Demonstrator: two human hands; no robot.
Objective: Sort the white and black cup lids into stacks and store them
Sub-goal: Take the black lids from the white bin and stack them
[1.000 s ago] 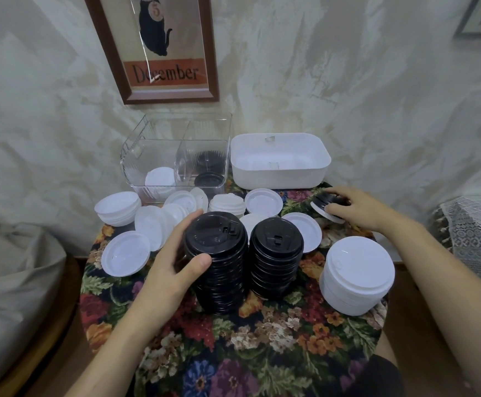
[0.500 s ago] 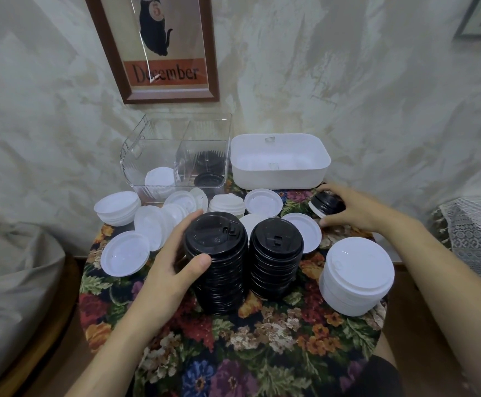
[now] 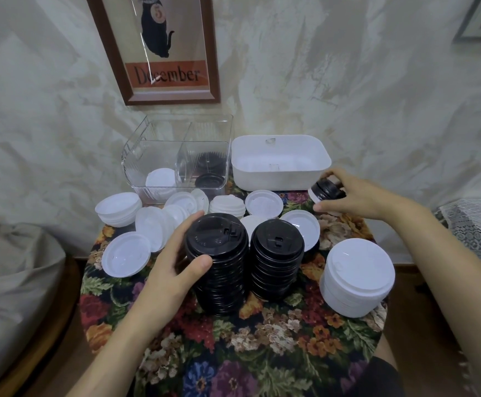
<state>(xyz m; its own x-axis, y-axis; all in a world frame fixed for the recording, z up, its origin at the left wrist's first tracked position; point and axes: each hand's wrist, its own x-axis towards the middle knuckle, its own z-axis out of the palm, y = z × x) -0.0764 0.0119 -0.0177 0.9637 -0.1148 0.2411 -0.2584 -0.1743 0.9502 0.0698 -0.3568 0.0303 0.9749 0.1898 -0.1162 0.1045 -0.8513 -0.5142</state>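
Note:
Two tall stacks of black lids stand mid-table: a left stack [image 3: 217, 265] and a right stack [image 3: 276, 262]. My left hand [image 3: 173, 267] wraps around the left stack. My right hand [image 3: 356, 196] holds a small bunch of black lids with a white one underneath [image 3: 323, 191], lifted and tilted by the white tub's right corner. A stack of white lids [image 3: 358, 277] sits at the front right. Loose white lids [image 3: 126, 253] and small white piles [image 3: 118, 207] lie across the left and back.
A clear divided bin [image 3: 136, 159] at the back holds white lids on the left and black lids on the right. A white tub [image 3: 280, 159] stands beside it, against the wall. The round table has a floral cloth [image 3: 262, 339]. A grey cushion lies lower left.
My right hand has picked the small bunch of lids off the table and raised it, tilting it upward. My left hand and the black stacks have not moved.

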